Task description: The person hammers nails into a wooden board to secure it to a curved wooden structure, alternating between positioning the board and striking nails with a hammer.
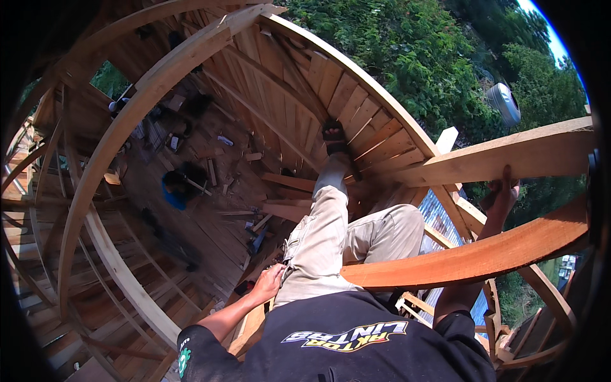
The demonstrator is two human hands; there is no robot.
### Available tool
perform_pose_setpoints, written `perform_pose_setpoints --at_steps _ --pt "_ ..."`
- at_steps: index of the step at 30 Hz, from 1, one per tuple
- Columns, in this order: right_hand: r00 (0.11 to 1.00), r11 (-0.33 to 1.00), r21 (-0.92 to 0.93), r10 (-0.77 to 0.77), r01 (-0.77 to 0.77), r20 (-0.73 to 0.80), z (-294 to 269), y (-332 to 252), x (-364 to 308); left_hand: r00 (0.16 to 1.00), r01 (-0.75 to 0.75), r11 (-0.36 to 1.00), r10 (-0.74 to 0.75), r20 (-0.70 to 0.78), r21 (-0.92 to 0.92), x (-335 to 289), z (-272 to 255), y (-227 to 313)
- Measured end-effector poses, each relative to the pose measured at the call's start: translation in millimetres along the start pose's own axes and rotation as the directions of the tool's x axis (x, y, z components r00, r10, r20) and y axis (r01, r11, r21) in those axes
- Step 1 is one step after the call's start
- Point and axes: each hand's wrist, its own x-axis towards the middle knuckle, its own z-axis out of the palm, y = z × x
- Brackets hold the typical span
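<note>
My right hand (pixel 503 192) is raised at the right, gripping the lower edge of a long pale wooden beam (pixel 496 156), with one finger laid up its face. The other fingers are partly in shadow. In front of my right arm, a reddish-brown plank (pixel 458 260) runs from my lap to the right edge and looks curved. My left hand (pixel 270 283) is down beside my left hip, fingers curled in against my trousers. Whatever it holds is hidden. A small dark and red object (pixel 245 286) lies close to that hand.
My foot (pixel 333 132) is braced against the slatted timber wall (pixel 363 114). Large curved wooden ribs (pixel 105 143) arch at the left. Far below, a person in blue (pixel 175 190) is on the plank floor (pixel 210 232) among wood scraps. Corrugated metal sheet (pixel 439 213) shows beneath the beam.
</note>
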Motion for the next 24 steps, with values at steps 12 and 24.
perform_pose_setpoints --at_steps 12,24 --pt "1.0 0.996 0.093 0.008 -0.01 0.022 4.2 1.1 2.1 0.855 -0.23 0.735 -0.16 -0.492 -0.638 110.2 -38.5 66.8" --pt "0.999 1.0 0.021 0.01 -0.009 -0.039 2.9 1.0 3.4 0.997 0.062 0.191 0.031 0.069 -0.98 283.0 12.6 193.7"
